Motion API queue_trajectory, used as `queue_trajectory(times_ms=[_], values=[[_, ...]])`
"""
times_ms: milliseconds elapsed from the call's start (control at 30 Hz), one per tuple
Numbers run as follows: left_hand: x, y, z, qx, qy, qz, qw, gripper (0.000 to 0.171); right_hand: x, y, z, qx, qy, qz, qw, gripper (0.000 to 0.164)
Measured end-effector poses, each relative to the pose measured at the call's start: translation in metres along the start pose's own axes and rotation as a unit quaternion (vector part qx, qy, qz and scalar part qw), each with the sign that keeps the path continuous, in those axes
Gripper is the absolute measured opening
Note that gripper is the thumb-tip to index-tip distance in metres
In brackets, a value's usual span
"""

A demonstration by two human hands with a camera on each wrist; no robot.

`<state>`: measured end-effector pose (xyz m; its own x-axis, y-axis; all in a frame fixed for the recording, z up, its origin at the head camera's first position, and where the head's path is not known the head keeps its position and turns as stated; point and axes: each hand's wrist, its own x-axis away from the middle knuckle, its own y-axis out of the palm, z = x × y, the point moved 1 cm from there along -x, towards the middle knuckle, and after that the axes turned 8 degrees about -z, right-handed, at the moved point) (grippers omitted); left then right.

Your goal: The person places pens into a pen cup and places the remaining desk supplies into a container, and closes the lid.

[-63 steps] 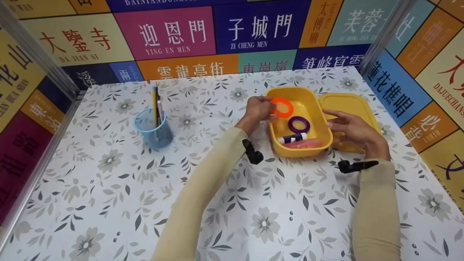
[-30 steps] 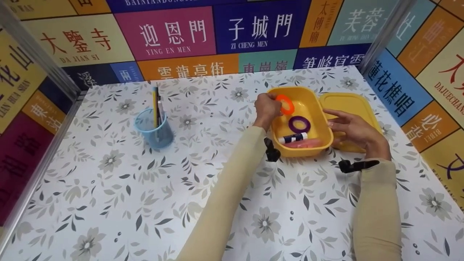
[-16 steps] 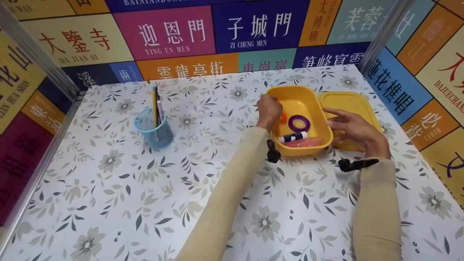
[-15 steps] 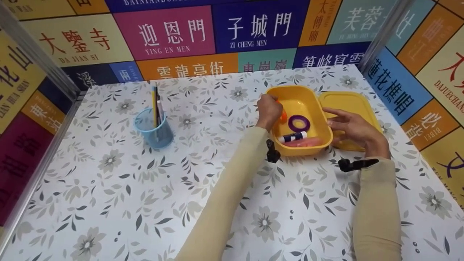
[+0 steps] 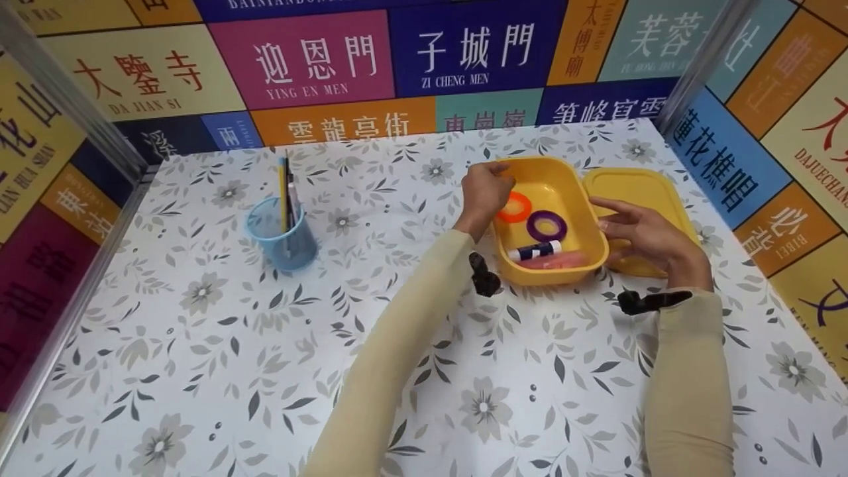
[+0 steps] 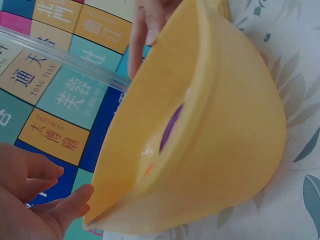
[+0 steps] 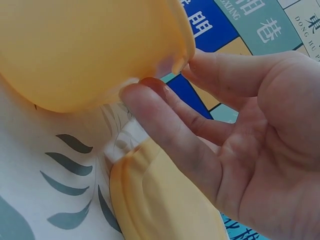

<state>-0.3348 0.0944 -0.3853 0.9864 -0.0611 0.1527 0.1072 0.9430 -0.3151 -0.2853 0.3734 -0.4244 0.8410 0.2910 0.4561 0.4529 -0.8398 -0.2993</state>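
Observation:
A yellow box (image 5: 553,275) stands uncovered at the right of the table. My left hand (image 5: 485,195) is at its left rim, thumb and fingers apart with nothing between them; the left wrist view shows the same hand (image 6: 42,195) beside the rim. Just below those fingers, inside the box, lies an orange ring (image 5: 514,208) like a roll of tape. Near it are a purple ring (image 5: 546,226), a navy and white glue stick (image 5: 535,251) and a pink item (image 5: 556,260) of unclear kind. My right hand (image 5: 646,235) touches the box's right outer wall with extended fingers (image 7: 165,120).
A yellow lid (image 5: 639,192) lies right of the box, partly under my right hand. Farther left stands a light blue mesh cup (image 5: 285,248) holding several pencils or pens (image 5: 285,192). Printed panels (image 5: 298,59) border the flower-patterned table (image 5: 265,371).
My left hand lowered the orange ring into the box's left side and let it go, then drew back slightly to the rim. The right hand has stayed at the box's right wall.

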Motion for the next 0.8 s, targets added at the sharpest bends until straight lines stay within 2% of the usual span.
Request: queue_trajectory(times_ms=[133, 267, 467, 567, 700, 800], values=[[0.0, -0.016, -0.002, 0.06, -0.016, -0.007, 0.9981, 0.033, 0.001, 0.0, 0.0, -0.01, 0.004, -0.001, 1.0, 0.06], [0.002, -0.027, -0.007, 0.113, -0.036, -0.045, 0.992, 0.037, 0.001, -0.001, 0.001, -0.011, 0.01, -0.004, 1.0, 0.06], [0.014, -0.029, -0.014, 0.116, -0.04, -0.081, 0.9892, 0.045, 0.004, -0.002, 0.004, 0.002, 0.004, 0.0, 1.0, 0.062], [0.021, -0.031, -0.017, 0.124, -0.026, -0.076, 0.989, 0.045, 0.003, -0.002, 0.004, -0.001, -0.004, 0.002, 1.0, 0.063], [0.031, -0.034, -0.022, 0.137, -0.027, -0.066, 0.9881, 0.043, 0.001, -0.001, 0.004, -0.007, -0.004, -0.001, 1.0, 0.064], [0.038, -0.036, -0.027, 0.138, -0.029, -0.07, 0.9875, 0.044, 0.001, -0.001, 0.002, -0.008, -0.001, -0.003, 1.0, 0.063]])
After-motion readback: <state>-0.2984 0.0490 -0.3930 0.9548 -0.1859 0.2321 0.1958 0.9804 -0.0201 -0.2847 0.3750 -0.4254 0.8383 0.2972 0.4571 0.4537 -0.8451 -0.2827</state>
